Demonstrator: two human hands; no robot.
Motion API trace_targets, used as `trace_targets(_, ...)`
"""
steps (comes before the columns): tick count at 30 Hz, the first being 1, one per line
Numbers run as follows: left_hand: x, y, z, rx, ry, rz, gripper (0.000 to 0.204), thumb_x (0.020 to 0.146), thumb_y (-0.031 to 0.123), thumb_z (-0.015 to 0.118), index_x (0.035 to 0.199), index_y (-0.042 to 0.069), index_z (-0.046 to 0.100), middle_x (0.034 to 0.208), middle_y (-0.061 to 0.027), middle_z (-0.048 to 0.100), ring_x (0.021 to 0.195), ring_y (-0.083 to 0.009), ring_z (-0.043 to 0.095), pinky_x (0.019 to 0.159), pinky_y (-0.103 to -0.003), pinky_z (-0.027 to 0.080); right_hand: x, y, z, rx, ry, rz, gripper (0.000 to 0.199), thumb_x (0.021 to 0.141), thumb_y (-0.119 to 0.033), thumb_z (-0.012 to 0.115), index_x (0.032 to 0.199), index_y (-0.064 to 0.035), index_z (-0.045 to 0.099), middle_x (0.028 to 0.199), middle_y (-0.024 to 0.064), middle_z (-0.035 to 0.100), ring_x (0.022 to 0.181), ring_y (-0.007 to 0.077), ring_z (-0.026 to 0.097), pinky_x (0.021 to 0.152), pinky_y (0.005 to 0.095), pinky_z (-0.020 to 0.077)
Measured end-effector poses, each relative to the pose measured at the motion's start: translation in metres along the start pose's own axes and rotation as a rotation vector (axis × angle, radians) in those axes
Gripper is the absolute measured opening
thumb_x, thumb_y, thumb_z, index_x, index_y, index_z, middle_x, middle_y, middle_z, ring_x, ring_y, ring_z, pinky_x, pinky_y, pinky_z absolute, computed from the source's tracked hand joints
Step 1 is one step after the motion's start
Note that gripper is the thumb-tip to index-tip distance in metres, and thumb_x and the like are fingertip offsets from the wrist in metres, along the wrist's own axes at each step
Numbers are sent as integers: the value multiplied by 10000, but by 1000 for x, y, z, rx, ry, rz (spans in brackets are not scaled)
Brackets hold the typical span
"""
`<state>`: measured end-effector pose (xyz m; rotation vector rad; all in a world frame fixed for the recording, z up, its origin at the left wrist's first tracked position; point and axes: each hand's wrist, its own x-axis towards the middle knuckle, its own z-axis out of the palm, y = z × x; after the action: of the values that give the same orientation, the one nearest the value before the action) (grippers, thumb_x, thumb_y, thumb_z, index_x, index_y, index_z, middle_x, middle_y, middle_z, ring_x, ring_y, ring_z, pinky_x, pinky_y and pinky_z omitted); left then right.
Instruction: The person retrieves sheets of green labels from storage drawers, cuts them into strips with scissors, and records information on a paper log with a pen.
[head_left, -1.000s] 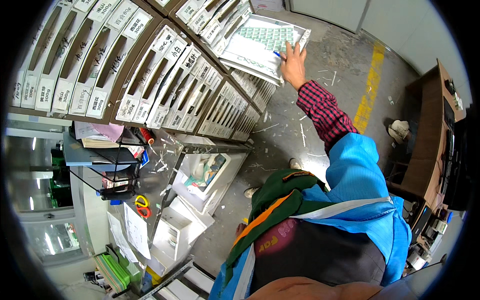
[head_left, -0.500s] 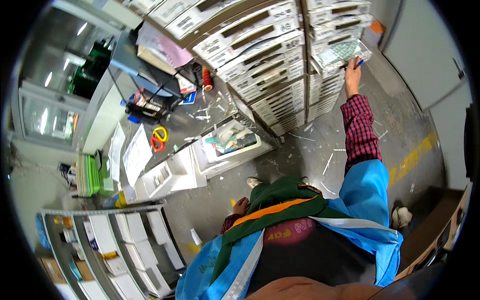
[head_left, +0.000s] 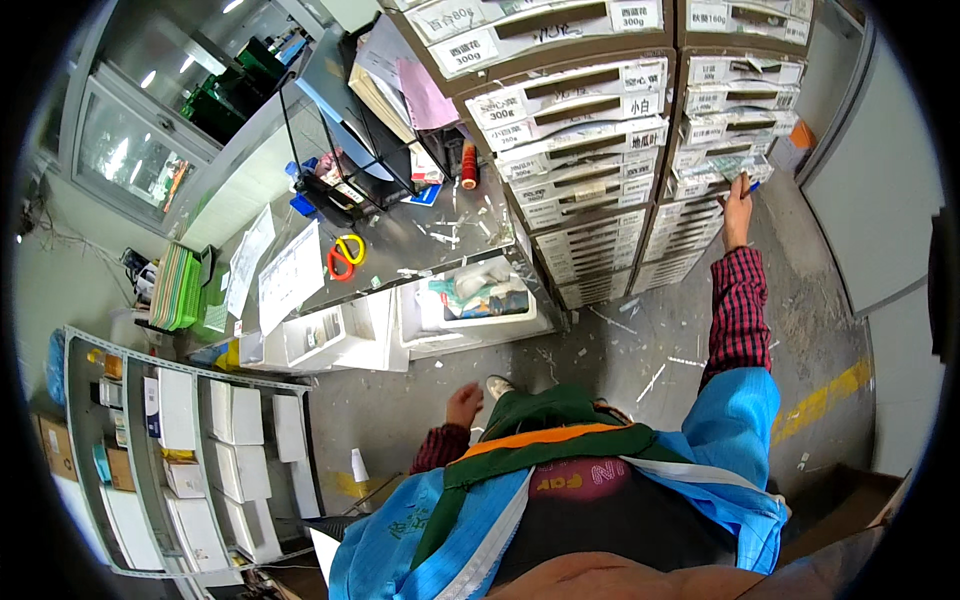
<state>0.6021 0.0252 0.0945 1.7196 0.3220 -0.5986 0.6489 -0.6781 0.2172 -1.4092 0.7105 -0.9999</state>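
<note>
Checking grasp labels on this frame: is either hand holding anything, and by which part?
The right hand is stretched out to a drawer in the stacked drawer unit, at its front edge; the grip itself cannot be told. The left hand hangs by the body, holding nothing.

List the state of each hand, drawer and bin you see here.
right hand: raised, reaching into a drawer, something blue in the grip
pulled drawer: open, packets showing
other drawers: shut
left hand: low, empty
white bin: open-topped, part filled
scissors: lying flat on the counter
</note>
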Motion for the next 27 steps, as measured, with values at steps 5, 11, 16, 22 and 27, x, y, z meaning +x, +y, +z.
trace_targets(5, -4, 212, 96, 32, -292, 555, 326, 907, 44, 613, 1221, -6, 540, 1148, -64, 625, 1078, -123, 581, 925, -246, 451, -6, -22, 0, -39, 1, 41, 594, 997, -410, 411, 1465, -61, 296, 1480, 120, 347, 1251, 256, 450, 871, 349, 492)
trace_targets(11, -45, 378, 140, 304, -448, 1005, 424, 855, -15, 633, 1264, 16, 528, 1202, -81, 559, 1053, -159, 588, 879, -253, 483, -22, -23, 18, -65, 34, 29, 571, 998, -389, 408, 1448, -46, 331, 1357, 128, 484, 1133, 218, 519, 755, 306, 489)
trace_targets(16, -47, 483, 181, 47, -629, 1073, 487, 854, 0, 637, 1314, 10, 474, 1273, -71, 517, 1105, -168, 553, 887, -278, 491, -24, -19, 32, -377, 46, -190, 521, 995, -309, 408, 1393, 26, 378, 1352, 238, 485, 1233, 360, 492, 997, 374, 387)
trace_targets(22, -36, 558, 223, -471, -875, 823, 408, 899, 104, 618, 1282, 56, 487, 1172, -31, 536, 1076, -160, 552, 927, -361, 477, -47, -33, 54, -480, 34, -380, 365, 946, -167, 468, 1229, 57, 525, 1309, 278, 472, 1201, 441, 443, 1011, 410, 367)
trace_targets(27, -37, 541, 234, -475, -979, 906, 457, 896, 68, 597, 1319, 54, 424, 1300, -41, 416, 1095, -192, 517, 890, -361, 477, -71, -46, 21, -486, -34, -350, 347, 980, -180, 442, 1265, 4, 514, 1250, 182, 563, 1158, 309, 536, 1001, 337, 375)
